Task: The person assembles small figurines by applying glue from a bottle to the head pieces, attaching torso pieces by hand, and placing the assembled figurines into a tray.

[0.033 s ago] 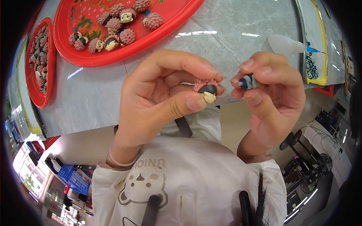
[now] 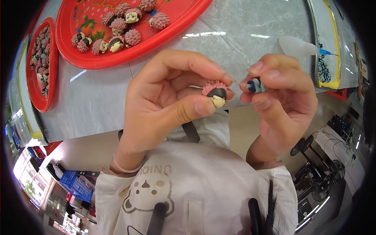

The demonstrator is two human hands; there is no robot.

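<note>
My left hand point(image 2: 160, 98) pinches a small figurine head point(image 2: 215, 94) between thumb and fingers. It has spiky pink hair, a dark band and a pale face. To the right, my right hand point(image 2: 284, 88) grips a small blue-grey figurine body point(image 2: 257, 85) by its fingertips, its dark blue end turned toward the head. A short gap separates the two pieces. Both hands are raised near the front edge of the grey table point(image 2: 235, 43). Beyond my left hand, several pink-haired heads point(image 2: 132, 37) lie in a large red tray point(image 2: 98, 64).
A smaller red tray point(image 2: 53, 70) full of small figures stands at the far left. At the right, a white squeeze bottle point(image 2: 295, 46) with a blue needle tip lies beside a yellow-edged tray point(image 2: 328, 84) of small blue-grey pieces.
Hardly anything differs. The body in my right fingers has turned or shifted very slightly, and the head in my left hand has moved a touch to the right.
</note>
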